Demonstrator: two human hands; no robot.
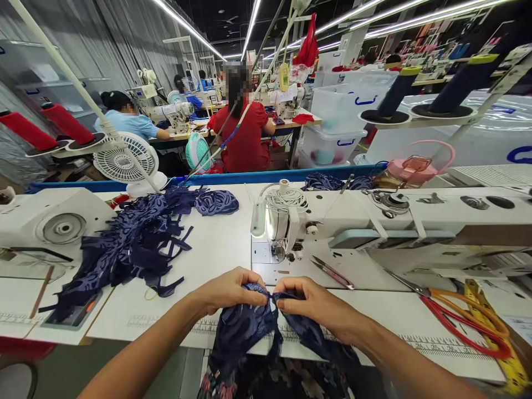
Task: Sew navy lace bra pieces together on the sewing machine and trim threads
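A navy patterned fabric piece [245, 324] hangs over the table's front edge, in front of the sewing machine [286, 221]. My left hand [233, 289] pinches its top edge between thumb and fingers. Close beside it, my right hand [305, 303] pinches the adjoining part of the navy fabric [310, 332]. A narrow gap separates the fingertips, with a thin bit of fabric between them. The needle area lies just beyond both hands. Thread snips [332, 272] rest on the machine bed to the right.
A navy fabric pile [137, 238] and a padded cup [216, 202] lie at left, near another machine [54, 227]. Orange and red scissors [465, 316] and a yellow tape measure [513, 366] are at right. A white fan [126, 158] stands behind. People sit farther back.
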